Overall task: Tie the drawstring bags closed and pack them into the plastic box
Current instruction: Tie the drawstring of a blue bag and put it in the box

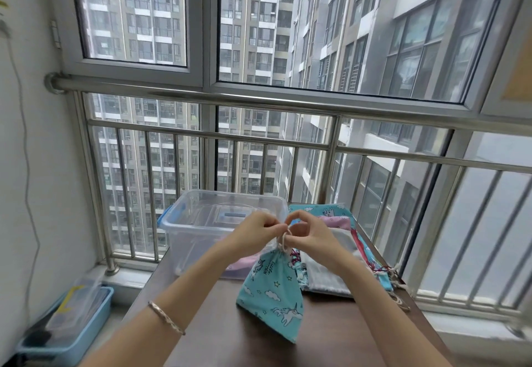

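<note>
A turquoise drawstring bag (273,289) with a unicorn print stands on the brown table (259,343), its neck gathered. Above the neck, my left hand (253,233) and my right hand (312,233) each pinch an end of the white drawstring (285,238). The clear plastic box (201,222) with blue latches stands open behind my left hand, and something pink lies at its bottom. A pile of other drawstring bags (331,268), turquoise, pink and grey, lies flat to the right of the box.
A steel railing (288,142) and window run right behind the table. On the floor at the left sits a blue tray (86,332) holding a clear container. A wall with a hanging cable is at far left.
</note>
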Demonstrator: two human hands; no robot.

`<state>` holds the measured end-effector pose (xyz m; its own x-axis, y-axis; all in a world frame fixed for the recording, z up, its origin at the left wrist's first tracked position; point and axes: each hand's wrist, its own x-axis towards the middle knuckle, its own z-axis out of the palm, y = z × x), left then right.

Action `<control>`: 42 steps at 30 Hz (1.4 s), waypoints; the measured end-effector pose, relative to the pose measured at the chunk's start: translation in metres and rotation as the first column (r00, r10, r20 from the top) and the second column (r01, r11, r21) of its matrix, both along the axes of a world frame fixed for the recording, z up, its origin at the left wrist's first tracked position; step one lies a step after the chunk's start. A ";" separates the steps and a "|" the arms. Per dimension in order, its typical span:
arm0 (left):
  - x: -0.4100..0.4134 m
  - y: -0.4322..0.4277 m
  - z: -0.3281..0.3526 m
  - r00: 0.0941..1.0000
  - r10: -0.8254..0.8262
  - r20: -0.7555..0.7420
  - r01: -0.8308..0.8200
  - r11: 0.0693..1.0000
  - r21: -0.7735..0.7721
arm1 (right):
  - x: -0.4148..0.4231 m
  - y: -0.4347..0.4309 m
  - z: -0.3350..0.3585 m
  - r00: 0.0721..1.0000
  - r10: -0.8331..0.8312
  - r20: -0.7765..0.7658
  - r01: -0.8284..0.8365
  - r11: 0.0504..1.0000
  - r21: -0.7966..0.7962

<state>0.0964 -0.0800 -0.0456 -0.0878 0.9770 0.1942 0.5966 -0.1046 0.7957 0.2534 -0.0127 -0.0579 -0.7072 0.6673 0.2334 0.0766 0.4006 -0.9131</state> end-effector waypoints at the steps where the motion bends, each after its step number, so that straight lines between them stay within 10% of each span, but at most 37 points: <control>1: -0.001 0.000 0.002 0.996 0.000 0.085 0.004 0.999 -0.051 | 0.000 -0.001 -0.001 1.000 -0.006 -0.012 0.006 1.000 0.013; 7: -0.001 -0.006 0.009 0.878 0.053 0.476 0.106 0.948 -0.300 | -0.009 0.000 -0.013 0.982 -0.111 -0.150 0.099 0.991 -0.085; 11: -0.001 -0.006 0.007 0.922 0.087 0.377 0.017 0.964 -0.265 | -0.012 -0.003 -0.011 0.893 -0.226 -0.389 -0.028 0.835 -0.550; 21: -0.017 -0.018 0.004 0.997 0.080 -0.015 -0.080 0.996 -0.025 | 0.007 0.010 -0.014 0.766 -0.376 -0.522 -0.053 0.772 -0.633; 26: -0.024 -0.025 0.001 0.899 0.144 -0.415 -0.112 0.989 0.101 | 0.012 -0.001 -0.005 0.954 -0.287 -0.087 0.260 0.935 -0.239; 29: -0.014 -0.027 0.009 0.807 0.216 -0.550 -0.091 0.965 0.245 | 0.000 -0.005 0.005 0.932 -0.274 0.238 0.252 0.961 0.117; 33: 0.001 -0.026 0.019 0.838 0.218 -0.499 -0.077 0.955 0.288 | -0.009 -0.008 0.013 0.848 -0.199 0.492 0.100 0.970 0.220; 42: 0.016 -0.012 0.002 0.974 0.149 -0.168 -0.095 0.951 0.295 | -0.007 -0.010 0.000 0.974 -0.105 0.199 0.101 0.994 0.030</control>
